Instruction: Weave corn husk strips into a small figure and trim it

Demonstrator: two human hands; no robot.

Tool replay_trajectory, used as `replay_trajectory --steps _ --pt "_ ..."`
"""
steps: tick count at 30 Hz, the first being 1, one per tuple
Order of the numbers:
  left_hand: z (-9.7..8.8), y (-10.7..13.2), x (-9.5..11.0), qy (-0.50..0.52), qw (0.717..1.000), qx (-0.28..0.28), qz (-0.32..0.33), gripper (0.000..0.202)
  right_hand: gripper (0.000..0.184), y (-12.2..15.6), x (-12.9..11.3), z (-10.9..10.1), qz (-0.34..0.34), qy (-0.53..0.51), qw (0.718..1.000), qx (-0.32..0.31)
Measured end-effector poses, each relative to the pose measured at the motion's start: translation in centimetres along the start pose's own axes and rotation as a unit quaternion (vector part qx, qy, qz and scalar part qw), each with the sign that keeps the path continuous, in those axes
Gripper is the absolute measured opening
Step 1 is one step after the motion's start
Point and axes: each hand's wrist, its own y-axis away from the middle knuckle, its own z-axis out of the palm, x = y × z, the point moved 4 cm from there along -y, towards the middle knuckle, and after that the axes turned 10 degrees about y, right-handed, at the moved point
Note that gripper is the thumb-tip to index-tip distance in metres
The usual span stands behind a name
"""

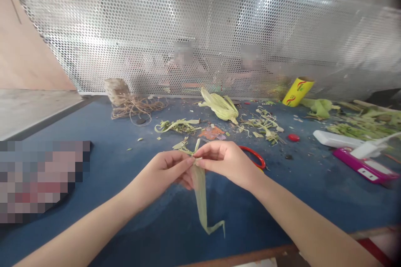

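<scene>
Between my two hands is a pale green corn husk point(200, 194), pinched at its top end. Its long strip hangs down over the blue table and bends at a thin curled tip. My left hand point(173, 169) is closed on the husk, thumb and fingers pressed together. My right hand point(224, 160) pinches the same spot from the other side, fingertips touching the left ones. Red-handled scissors point(257, 156) lie partly hidden behind my right hand. A bundled corn husk piece point(221, 106) lies farther back, with husk scraps point(178, 126) in front of it.
A tangle of brown twine point(134, 106) sits at the back left. A yellow tube point(297, 91) leans by the perforated metal screen point(188, 16). On the right are a purple power strip point(365, 167), a white charger point(369, 150) and a red cap point(293, 137). Blurred people show behind the screen.
</scene>
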Motion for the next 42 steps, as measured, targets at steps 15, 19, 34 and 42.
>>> replay_trajectory --steps 15,19,34,42 --pt "0.2 0.1 -0.1 0.047 0.998 0.009 -0.044 0.025 0.014 0.5 -0.4 0.2 -0.02 0.05 0.999 -0.003" --pt "0.2 0.1 -0.4 0.042 0.998 0.012 -0.05 0.028 0.008 0.8 -1.1 0.2 -0.075 0.163 0.983 0.029" --pt "0.2 0.3 0.8 -0.027 0.999 -0.021 0.002 0.019 0.013 0.6 -0.9 -0.4 -0.06 0.077 0.995 0.022" --pt "-0.1 0.3 1.1 -0.083 0.995 0.011 0.055 0.013 0.011 0.7 -0.8 -0.2 -0.042 0.048 0.998 0.014"
